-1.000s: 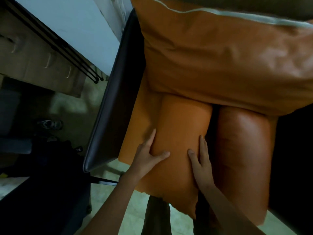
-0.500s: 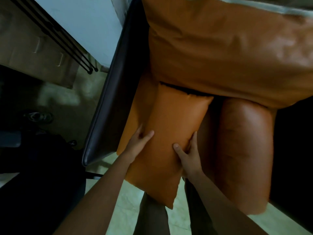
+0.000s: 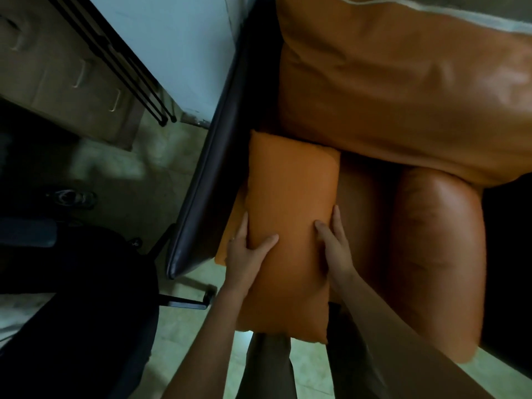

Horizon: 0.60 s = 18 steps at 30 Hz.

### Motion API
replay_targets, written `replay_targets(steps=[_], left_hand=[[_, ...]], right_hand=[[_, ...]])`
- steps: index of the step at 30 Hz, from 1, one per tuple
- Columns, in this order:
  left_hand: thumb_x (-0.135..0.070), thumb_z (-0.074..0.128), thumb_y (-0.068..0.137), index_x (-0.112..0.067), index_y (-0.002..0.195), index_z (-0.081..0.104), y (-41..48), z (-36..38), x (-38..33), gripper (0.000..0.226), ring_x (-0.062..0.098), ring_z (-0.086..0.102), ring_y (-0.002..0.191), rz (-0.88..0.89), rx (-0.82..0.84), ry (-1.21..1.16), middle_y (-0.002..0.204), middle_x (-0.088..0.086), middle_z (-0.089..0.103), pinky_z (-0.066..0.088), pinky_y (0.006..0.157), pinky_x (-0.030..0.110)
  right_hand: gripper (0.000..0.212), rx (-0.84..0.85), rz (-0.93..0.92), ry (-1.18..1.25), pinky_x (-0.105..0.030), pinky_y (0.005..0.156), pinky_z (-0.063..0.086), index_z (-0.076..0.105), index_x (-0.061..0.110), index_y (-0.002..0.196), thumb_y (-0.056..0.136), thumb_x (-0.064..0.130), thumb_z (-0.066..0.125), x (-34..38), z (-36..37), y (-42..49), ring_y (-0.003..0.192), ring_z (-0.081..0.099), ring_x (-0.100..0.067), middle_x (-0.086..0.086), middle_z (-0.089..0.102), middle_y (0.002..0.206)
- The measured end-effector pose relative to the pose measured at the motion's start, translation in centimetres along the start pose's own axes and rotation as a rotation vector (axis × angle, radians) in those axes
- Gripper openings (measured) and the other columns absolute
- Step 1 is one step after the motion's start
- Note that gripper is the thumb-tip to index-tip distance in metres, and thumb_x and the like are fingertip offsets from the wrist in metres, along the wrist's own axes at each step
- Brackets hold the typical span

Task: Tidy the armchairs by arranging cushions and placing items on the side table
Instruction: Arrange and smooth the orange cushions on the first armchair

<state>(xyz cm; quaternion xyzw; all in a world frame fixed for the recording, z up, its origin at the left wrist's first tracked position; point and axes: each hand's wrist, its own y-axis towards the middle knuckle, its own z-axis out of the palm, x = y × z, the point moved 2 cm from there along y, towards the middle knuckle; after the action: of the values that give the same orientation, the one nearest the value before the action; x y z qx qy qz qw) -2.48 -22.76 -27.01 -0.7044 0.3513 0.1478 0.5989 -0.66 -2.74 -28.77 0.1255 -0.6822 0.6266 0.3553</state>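
While the left hand (image 3: 244, 254) grips the small orange cushion (image 3: 290, 208) at its 9 o'clock edge, thumb on top, the right hand (image 3: 335, 249) grips the 3 o'clock edge likewise. The cushion lies lengthwise over the armchair seat (image 3: 437, 249), just beside the dark armrest (image 3: 213, 182) at 9 o'clock, its far end near the back cushion (image 3: 403, 90) at 12 o'clock.

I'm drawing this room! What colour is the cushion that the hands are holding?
Orange, plain with no pattern; the head view shows the cushion best.
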Motion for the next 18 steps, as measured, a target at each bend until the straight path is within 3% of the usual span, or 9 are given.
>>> replay_targets(steps=[2,4,6,8,11,15,18], left_hand=[[-0.079,0.066,0.066,-0.067,0.145,0.01,-0.7,-1.1,-2.2,0.098,0.021,0.037,0.136,0.101,-0.054,0.126,0.152,-0.011,0.029,0.042,0.106,0.055],[-0.072,0.067,0.069,-0.066,0.146,0.008,-0.9,-2.4,-4.6,0.097,0.02,0.03,0.139,0.207,-0.083,0.24,0.153,-0.015,0.026,0.036,0.11,0.055],[-0.062,0.068,0.075,-0.062,0.148,0.01,0.0,-3.5,-6.2,0.094,0.019,0.027,0.14,0.269,-0.095,0.365,0.153,-0.016,0.027,0.029,0.114,0.054],[-0.055,0.069,0.08,-0.06,0.149,0.014,1.5,-4.4,-5.9,0.089,0.018,0.028,0.139,0.273,-0.046,0.434,0.149,-0.018,0.029,0.027,0.116,0.053],[-0.06,0.063,0.078,-0.063,0.146,0.021,3.0,-5.3,-3.5,0.08,0.014,0.033,0.14,0.33,0.038,0.429,0.138,-0.031,0.029,0.033,0.115,0.054],[-0.051,0.072,0.081,-0.056,0.148,0.023,2.6,-6.2,-1.3,0.084,0.018,0.024,0.144,0.334,-0.068,0.476,0.153,-0.023,0.021,0.033,0.113,0.059],[-0.069,0.071,0.074,-0.055,0.152,0.007,1.6,-5.9,1.1,0.102,0.026,0.018,0.149,0.168,-0.087,0.472,0.162,-0.017,0.007,0.034,0.111,0.063]], right_hand=[[0.073,0.005,0.003,0.043,-0.049,0.108,0.044,0.017,0.059,0.15,0.09,0.062,0.059,0.4,1.2,1.0,0.13,0.049,-0.014,0.015,0.036,0.155],[0.069,-0.006,-0.004,0.014,-0.044,0.11,0.042,0.011,0.054,0.153,0.096,0.062,0.049,0.4,2.7,2.0,0.131,0.047,-0.012,0.017,0.038,0.149],[0.064,-0.011,-0.011,-0.102,-0.038,0.101,0.044,0.001,0.049,0.156,0.101,0.059,0.034,0.3,4.3,3.0,0.117,0.049,-0.01,0.018,0.042,0.133],[0.065,0.024,0.012,-0.171,-0.05,0.104,0.045,-0.007,0.049,0.154,0.101,0.059,0.03,0.0,5.9,3.9,0.117,0.052,-0.019,0.013,0.042,0.141],[0.07,0.049,0.069,-0.156,-0.061,0.116,0.031,-0.009,0.051,0.153,0.1,0.061,0.035,0.0,7.1,4.2,0.146,0.031,-0.032,0.003,0.019,0.166],[0.088,0.094,-0.016,-0.121,-0.049,0.118,0.033,-0.008,0.048,0.155,0.093,0.062,0.054,0.5,7.1,3.3,0.147,0.028,-0.021,0.012,0.014,0.166],[0.105,0.122,-0.044,-0.179,-0.047,0.118,0.034,-0.009,0.051,0.153,0.082,0.067,0.067,0.3,7.2,3.6,0.148,0.025,-0.018,0.017,0.009,0.165]])
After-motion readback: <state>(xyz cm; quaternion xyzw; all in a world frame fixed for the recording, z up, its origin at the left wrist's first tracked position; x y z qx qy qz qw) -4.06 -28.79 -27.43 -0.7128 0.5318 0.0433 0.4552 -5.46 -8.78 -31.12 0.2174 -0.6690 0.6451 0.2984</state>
